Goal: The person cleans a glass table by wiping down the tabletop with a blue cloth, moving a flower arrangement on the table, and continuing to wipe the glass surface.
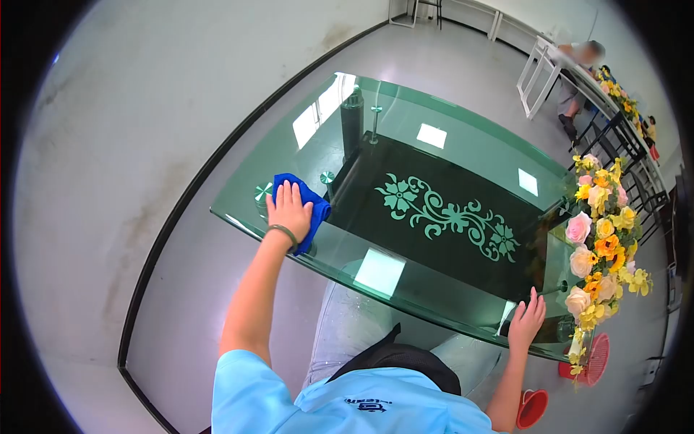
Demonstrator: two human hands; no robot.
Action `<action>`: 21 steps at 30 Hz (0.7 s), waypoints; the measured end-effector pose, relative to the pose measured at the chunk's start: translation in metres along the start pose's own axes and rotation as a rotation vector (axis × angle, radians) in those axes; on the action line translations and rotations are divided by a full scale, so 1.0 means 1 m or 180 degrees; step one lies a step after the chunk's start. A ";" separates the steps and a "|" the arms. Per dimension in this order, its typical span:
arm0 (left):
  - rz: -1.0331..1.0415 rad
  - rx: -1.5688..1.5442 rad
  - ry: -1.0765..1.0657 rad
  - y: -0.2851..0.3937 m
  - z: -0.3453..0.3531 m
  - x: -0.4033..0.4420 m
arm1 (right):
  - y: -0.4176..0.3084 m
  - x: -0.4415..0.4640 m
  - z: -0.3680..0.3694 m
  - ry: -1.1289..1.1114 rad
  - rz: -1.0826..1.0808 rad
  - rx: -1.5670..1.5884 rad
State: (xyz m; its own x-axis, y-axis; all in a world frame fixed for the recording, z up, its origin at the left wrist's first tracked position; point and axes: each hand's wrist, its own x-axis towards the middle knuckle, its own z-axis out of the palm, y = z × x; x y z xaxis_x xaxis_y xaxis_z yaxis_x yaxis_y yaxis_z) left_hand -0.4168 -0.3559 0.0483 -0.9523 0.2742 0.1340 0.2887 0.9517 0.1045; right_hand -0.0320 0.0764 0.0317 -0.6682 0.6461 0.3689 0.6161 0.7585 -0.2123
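My left hand [289,211] lies over a folded blue cloth [309,242], pressing it against the glass tabletop [434,108] near its left end. Its fingers rest together on top of the cloth, and a bracelet circles the wrist. At the front right edge of the same table, my right hand [526,322] has its fingers spread and touches or hovers just over the glass; which of these I cannot tell. Nothing is in it. A dark panel with a pale green floral pattern [455,217] shows in the middle of the table.
Artificial flowers [603,239] cover the table's right end. A red bucket [532,409] and a red basket [597,359] stand on the floor below. Further back, a person [578,79] is beside a white table [538,76] and black chairs [614,137]. A wall runs along the left.
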 end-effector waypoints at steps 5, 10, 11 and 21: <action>0.1990 -0.0460 -0.0598 0.095 -0.048 -0.051 | -0.001 0.011 -0.025 -0.0587 -0.0066 0.0019; 0.2645 -0.0952 -0.0192 0.110 -0.021 -0.068 | -0.010 0.041 -0.042 -0.0381 -0.0227 0.0231; 0.2497 -0.1025 -0.0240 0.100 -0.020 -0.044 | -0.004 0.042 -0.029 -0.0485 -0.0167 0.0149; 0.1455 -0.1024 0.0185 0.143 -0.009 0.052 | -0.015 0.040 -0.012 -0.0633 -0.0073 -0.0384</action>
State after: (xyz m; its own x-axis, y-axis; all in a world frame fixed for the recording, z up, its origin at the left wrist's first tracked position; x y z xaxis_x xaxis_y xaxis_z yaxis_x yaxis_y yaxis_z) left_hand -0.4242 -0.2065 0.0789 -0.7188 0.6323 0.2892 0.6951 0.6452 0.3171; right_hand -0.0632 0.0898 0.0608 -0.7442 0.6420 0.1842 0.6373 0.7651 -0.0920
